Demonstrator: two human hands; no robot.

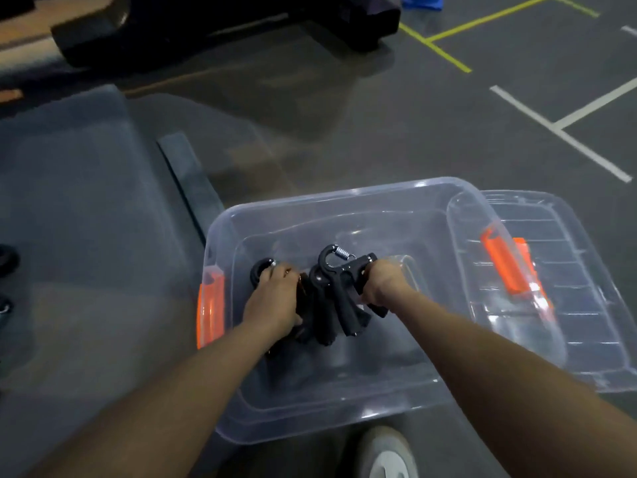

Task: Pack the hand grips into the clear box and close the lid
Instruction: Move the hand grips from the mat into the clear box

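— Clear plastic all round you: the clear box [344, 422] sits on the dark floor [310, 115], its near rim just past the pale toe of your shoe [386, 457]. What room do you have inside?

— Both your forearms cross the near wall and reach down into it. The bottom nearest you is bare, and so is the strip along the far wall. The hand grips [331, 298] lie in a bunch in the middle.

— Your hands?

— Your left hand [272, 301] is curled over the left side of the bunch, fingers bent round black handles. Your right hand [382, 284] is curled round a handle on the right side. Both are holding, neither is spread wide.

— How do the grips look?

— Black, with padded handles fanned toward you and hooked heads pointing away. One bright metal spring shows at the top of the tallest head. How many are in the bunch you cannot count; they overlap.

— Edges to mind?

— An orange latch [210, 305] hangs on the box's left wall, close to your left wrist. On the right, the lid [568, 270] is off and lies tilted against the box's right rim, an orange latch of its own showing through it. Left of the box runs a grey mat [86, 201], and beyond it all, yellow and white floor lines [558, 132].
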